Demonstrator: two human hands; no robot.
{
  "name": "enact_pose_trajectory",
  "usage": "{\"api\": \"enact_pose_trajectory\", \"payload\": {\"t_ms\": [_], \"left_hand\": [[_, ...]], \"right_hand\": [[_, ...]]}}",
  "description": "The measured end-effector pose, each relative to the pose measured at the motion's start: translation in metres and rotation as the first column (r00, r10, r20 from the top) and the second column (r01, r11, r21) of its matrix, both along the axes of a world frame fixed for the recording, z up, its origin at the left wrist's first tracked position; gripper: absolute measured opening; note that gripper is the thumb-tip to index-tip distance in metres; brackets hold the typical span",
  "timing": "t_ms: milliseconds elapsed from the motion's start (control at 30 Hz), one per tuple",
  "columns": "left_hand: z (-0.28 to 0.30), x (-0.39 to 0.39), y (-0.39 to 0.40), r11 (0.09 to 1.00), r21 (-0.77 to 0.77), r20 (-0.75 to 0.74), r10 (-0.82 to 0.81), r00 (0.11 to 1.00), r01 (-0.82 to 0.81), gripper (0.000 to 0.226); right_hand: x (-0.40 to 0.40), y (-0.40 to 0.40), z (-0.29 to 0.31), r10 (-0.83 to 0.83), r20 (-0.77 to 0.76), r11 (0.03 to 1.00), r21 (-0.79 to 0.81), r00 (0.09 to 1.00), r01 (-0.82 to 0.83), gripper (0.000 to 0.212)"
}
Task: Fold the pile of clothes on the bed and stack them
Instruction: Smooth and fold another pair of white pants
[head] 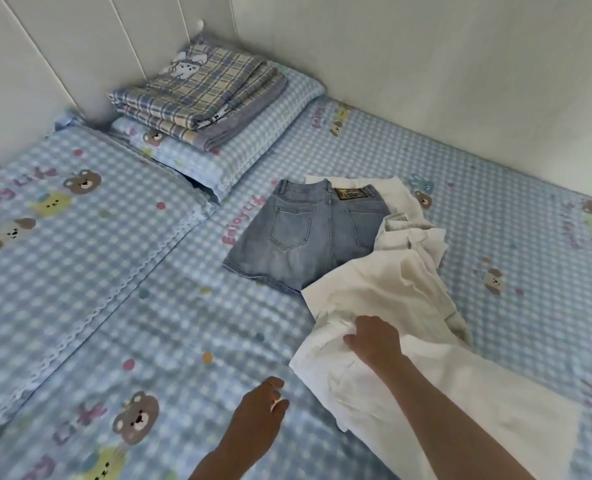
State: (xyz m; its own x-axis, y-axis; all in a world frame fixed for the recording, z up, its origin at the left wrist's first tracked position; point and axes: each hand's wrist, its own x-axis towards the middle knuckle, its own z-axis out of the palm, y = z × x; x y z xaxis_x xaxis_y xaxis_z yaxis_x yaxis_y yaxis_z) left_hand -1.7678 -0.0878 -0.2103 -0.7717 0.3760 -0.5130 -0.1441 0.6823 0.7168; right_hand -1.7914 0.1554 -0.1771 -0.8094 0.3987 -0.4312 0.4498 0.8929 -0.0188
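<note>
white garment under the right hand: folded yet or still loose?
Loose. The white garment lies rumpled and spread across the bed, partly over the denim shorts; the right hand bunches one edge.

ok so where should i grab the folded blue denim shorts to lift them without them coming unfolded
Grip the folded blue denim shorts at the waistband end, by the brown leather patch, coming from the far side. That edge is thick and lies exposed; the near right corner is buried under the crumpled white garment.

Folded plaid blanket (201, 93) atop checked pillow (253, 133), back corner; second pillow (62, 209) left; white wall panels (460, 64).
</note>
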Motion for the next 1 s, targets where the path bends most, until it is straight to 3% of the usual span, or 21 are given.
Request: {"api": "enact_pose_trajectory", "payload": {"t_ms": [167,233,300,400,500,633,767,833,1000], "left_hand": [[0.054,0.003,0.018,0.993,0.092,-0.071,-0.066,0.995,0.073,0.069],[0.092,0.013,0.025,0.969,0.204,-0.124,-0.116,0.985,0.14,0.084],[0.129,0.026,0.03,0.921,0.313,-0.191,-0.176,0.966,0.23,0.092],[0.174,0.046,0.035,0.836,0.37,-0.306,-0.302,0.903,0.405,0.083],[0.199,0.07,0.035,0.761,0.32,-0.439,-0.409,0.8,0.565,0.057],[0.218,0.118,0.025,0.764,0.208,-0.492,-0.459,0.74,0.611,0.026],[0.247,0.174,0.025,0.653,0.149,-0.685,-0.473,0.554,0.743,0.013],[0.255,0.199,0.018,0.675,0.141,-0.732,-0.421,0.535,0.724,0.021],[0.252,0.21,-0.027,0.907,-0.138,-0.773,-0.35,0.529,0.398,0.043]], "right_hand": [[0.092,-0.014,0.096,-0.177,-0.291,0.905,-0.424,0.94,0.039,0.008],[0.137,-0.022,0.139,-0.183,-0.348,0.911,-0.411,0.92,0.026,0.016],[0.176,-0.028,0.167,-0.188,-0.38,0.923,-0.384,0.906,0.03,0.005],[0.218,-0.044,0.204,-0.142,-0.421,0.928,-0.372,0.896,-0.028,0.014],[0.257,-0.059,0.227,0.002,-0.454,0.933,-0.32,0.891,-0.165,0.024],[0.312,-0.062,0.247,-0.179,-0.478,0.929,-0.371,0.86,-0.013,0.023],[0.353,-0.071,0.267,-0.157,-0.469,0.931,-0.365,0.869,-0.029,0.021],[0.375,-0.073,0.282,-0.246,-0.467,0.914,-0.402,0.849,0.044,0.014],[0.418,-0.071,0.334,-0.291,-0.562,0.912,-0.406,0.775,0.048,0.02]]}}
